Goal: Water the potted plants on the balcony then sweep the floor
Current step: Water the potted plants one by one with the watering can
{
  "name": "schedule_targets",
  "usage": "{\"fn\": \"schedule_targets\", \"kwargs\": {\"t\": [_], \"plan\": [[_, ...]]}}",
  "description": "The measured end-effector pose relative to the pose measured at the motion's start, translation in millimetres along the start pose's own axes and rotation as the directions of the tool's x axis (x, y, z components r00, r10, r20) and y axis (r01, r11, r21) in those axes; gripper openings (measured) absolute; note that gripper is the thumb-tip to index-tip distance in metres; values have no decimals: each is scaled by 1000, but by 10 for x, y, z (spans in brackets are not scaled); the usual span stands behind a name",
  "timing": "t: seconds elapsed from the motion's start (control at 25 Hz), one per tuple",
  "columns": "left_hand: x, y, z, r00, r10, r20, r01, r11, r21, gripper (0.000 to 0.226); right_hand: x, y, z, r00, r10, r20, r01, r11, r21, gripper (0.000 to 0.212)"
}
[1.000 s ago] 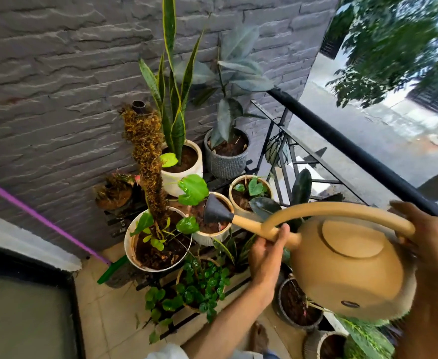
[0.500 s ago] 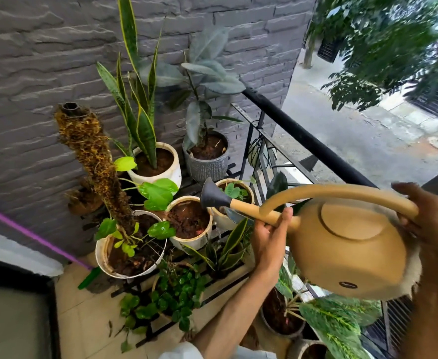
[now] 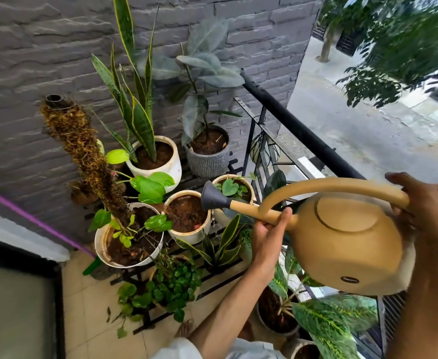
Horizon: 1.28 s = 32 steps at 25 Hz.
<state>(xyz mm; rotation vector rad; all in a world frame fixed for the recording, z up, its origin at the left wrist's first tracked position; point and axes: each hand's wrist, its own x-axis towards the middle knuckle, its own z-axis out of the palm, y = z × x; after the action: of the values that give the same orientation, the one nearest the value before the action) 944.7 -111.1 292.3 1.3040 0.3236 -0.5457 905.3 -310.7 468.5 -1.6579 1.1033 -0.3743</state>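
I hold a tan watering can (image 3: 347, 244) over the plant rack. My right hand (image 3: 425, 203) grips the rear end of its curved handle. My left hand (image 3: 269, 237) holds the spout from below, thumb curled over it. The dark rose head (image 3: 211, 199) hangs above a white pot of bare brown soil (image 3: 187, 216). Beside it stand a small leafy pot (image 3: 234, 189), a pothos pot with a moss pole (image 3: 124, 242), a snake plant pot (image 3: 155, 156) and a grey ribbed pot (image 3: 207, 154).
A grey brick wall (image 3: 44, 47) backs the black slatted rack (image 3: 212, 278). A black railing (image 3: 303, 130) runs along the right, street below. A purple broom handle (image 3: 31, 218) leans on the wall. More pots sit at the lower right (image 3: 277, 317). Beige floor tiles (image 3: 88, 307) lie at lower left.
The view has swung left then slightly back, and the can's spout has stayed over the bare-soil pot. Both hands keep their hold on the can.
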Motion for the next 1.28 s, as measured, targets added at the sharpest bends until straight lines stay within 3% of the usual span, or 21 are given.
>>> {"fn": "schedule_targets", "kwargs": {"t": [0.2, 0.44, 0.92, 1.28], "plan": [[31, -4, -7, 1000, -1, -21, 1, 1000, -5, 93, -62, -20, 13, 996, -94, -3, 94, 994, 55, 39], [59, -5, -39, 1000, -12, -19, 12, 1000, 2, 101, 3, 5, 14, 997, -66, 26, 64, 994, 86, 39], [51, 16, 182, 1000, -1, 12, 2, 1000, -21, 75, 105, 111, -223, 997, -75, 13, 74, 992, 104, 41], [168, 121, 529, 984, 85, 153, -96, 993, 68, 57, 198, 211, -612, 995, 8, -101, 12, 981, 195, 29]]}}
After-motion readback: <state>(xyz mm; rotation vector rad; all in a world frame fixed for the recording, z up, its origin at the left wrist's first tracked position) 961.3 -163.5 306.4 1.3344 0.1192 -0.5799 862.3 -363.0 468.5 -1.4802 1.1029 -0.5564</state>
